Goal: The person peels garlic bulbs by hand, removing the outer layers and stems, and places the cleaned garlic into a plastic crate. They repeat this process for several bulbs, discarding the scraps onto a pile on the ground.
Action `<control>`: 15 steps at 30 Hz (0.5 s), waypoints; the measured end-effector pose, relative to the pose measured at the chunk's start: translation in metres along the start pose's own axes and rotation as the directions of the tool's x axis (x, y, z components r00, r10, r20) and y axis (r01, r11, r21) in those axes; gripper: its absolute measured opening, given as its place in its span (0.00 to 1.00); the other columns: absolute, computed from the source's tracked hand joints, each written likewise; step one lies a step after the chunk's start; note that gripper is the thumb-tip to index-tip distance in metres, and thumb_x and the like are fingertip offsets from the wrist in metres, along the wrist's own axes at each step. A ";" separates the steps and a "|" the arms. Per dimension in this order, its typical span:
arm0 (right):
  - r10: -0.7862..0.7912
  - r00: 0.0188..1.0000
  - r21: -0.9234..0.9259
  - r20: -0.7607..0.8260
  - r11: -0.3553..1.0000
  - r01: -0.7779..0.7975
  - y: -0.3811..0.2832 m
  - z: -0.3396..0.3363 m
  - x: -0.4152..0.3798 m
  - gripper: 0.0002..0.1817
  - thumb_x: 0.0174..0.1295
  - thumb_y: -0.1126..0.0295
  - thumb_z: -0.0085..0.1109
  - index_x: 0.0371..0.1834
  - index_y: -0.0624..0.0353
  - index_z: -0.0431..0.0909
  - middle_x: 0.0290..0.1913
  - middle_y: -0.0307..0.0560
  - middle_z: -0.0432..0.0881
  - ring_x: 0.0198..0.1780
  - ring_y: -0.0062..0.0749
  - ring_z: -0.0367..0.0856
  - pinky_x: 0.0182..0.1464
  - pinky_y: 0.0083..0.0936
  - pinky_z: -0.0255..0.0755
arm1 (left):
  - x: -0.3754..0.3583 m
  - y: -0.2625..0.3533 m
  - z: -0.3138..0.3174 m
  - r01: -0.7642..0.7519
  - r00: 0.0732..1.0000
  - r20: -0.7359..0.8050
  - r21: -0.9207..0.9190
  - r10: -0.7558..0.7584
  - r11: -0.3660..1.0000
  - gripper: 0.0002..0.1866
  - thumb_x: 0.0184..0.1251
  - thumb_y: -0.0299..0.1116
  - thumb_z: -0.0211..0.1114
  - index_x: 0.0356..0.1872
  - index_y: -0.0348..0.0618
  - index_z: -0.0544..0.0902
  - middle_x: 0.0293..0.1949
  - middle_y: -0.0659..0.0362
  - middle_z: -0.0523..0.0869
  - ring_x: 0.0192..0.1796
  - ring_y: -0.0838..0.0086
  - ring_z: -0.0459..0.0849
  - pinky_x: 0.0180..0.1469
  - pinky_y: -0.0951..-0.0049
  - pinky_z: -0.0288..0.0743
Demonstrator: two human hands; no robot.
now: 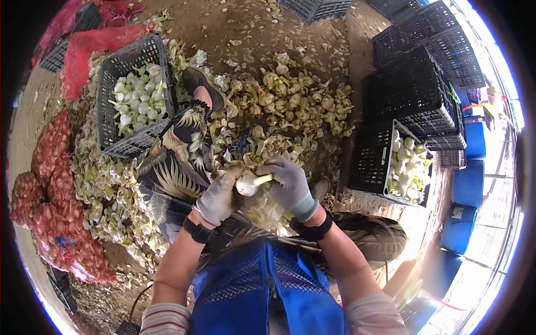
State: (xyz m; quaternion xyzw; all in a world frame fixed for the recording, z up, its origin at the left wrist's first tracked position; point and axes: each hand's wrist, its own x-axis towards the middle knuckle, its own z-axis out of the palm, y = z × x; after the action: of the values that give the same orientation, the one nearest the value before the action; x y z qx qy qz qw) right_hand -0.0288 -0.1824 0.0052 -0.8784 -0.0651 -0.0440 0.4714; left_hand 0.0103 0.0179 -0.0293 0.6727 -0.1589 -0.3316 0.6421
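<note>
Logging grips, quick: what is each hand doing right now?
Left hand: closed on the garlic bulb.
Right hand: closed on the same garlic bulb, at its stalk end.

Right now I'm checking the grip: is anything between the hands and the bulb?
Only the gloves. Both the left hand and the right hand close directly on the bulb; nothing else visible lies between.

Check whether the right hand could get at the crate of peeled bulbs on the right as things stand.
Probably not at once: the right hand grips the bulb with the left hand. The crate sits close, nothing between.
</note>
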 end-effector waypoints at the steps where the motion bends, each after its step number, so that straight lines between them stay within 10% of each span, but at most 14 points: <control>1: -0.061 0.998 -0.079 -0.009 0.995 0.060 -0.001 0.001 0.000 0.26 0.41 0.85 0.53 0.47 0.60 0.84 0.43 0.52 0.83 0.45 0.55 0.82 0.49 0.34 0.77 | 0.000 0.004 -0.001 0.002 1.000 -0.003 0.000 -0.002 1.000 0.22 0.77 0.50 0.48 0.53 0.42 0.79 0.32 0.60 0.84 0.27 0.74 0.80 0.27 0.75 0.71; 3: -0.077 0.997 -0.128 -0.010 0.989 0.075 -0.003 -0.005 0.000 0.26 0.41 0.86 0.53 0.48 0.59 0.84 0.45 0.52 0.83 0.47 0.53 0.82 0.50 0.33 0.77 | -0.001 0.015 -0.001 0.582 0.813 0.418 -0.579 -0.406 0.570 0.21 0.76 0.52 0.50 0.51 0.45 0.79 0.32 0.60 0.84 0.24 0.75 0.79 0.24 0.76 0.68; 5: -0.089 0.996 -0.180 -0.017 0.980 0.085 0.001 -0.006 -0.005 0.27 0.42 0.87 0.53 0.49 0.58 0.84 0.46 0.51 0.83 0.48 0.51 0.83 0.52 0.32 0.77 | -0.001 0.021 0.012 0.598 0.801 0.372 -0.511 -0.469 0.617 0.22 0.76 0.55 0.51 0.53 0.48 0.78 0.33 0.59 0.85 0.23 0.74 0.80 0.22 0.75 0.67; 7: 0.156 0.988 0.244 -0.009 0.958 -0.149 0.014 -0.003 -0.011 0.28 0.48 0.88 0.54 0.55 0.60 0.81 0.49 0.47 0.84 0.54 0.39 0.83 0.55 0.28 0.77 | 0.000 0.053 0.023 0.538 0.819 0.342 -0.737 -0.461 0.410 0.25 0.74 0.56 0.54 0.56 0.46 0.77 0.33 0.59 0.85 0.25 0.74 0.82 0.23 0.75 0.71; 8: 0.377 0.923 0.473 0.080 0.801 -0.368 0.017 -0.009 -0.013 0.28 0.54 0.88 0.55 0.62 0.64 0.77 0.57 0.46 0.81 0.59 0.31 0.79 0.58 0.27 0.77 | 0.001 0.062 0.024 0.444 0.887 0.261 -0.709 -0.381 0.548 0.26 0.74 0.54 0.55 0.58 0.43 0.77 0.34 0.58 0.86 0.28 0.72 0.84 0.29 0.73 0.77; 12: 0.266 0.953 0.557 0.148 0.774 -0.302 0.024 -0.014 -0.041 0.27 0.59 0.78 0.65 0.64 0.64 0.76 0.67 0.49 0.71 0.63 0.34 0.76 0.60 0.29 0.75 | 0.004 -0.051 0.014 0.226 0.974 0.097 -0.347 -0.205 0.910 0.24 0.77 0.50 0.54 0.60 0.40 0.76 0.38 0.58 0.87 0.36 0.71 0.86 0.39 0.71 0.83; 15: 0.094 0.994 0.410 -0.048 0.910 -0.066 0.018 0.003 -0.037 0.22 0.58 0.76 0.67 0.58 0.62 0.81 0.57 0.49 0.78 0.61 0.34 0.76 0.61 0.28 0.70 | 0.013 0.009 0.027 0.327 0.921 0.146 -0.793 -0.361 0.514 0.18 0.79 0.41 0.51 0.56 0.38 0.79 0.49 0.58 0.86 0.47 0.74 0.86 0.50 0.71 0.82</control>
State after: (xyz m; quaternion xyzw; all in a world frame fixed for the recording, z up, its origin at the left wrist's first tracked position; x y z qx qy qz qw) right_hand -0.0626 -0.1922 -0.0169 -0.7606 -0.0213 -0.0393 0.6477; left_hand 0.0040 -0.0115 -0.0228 0.3328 0.1566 -0.4746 0.7997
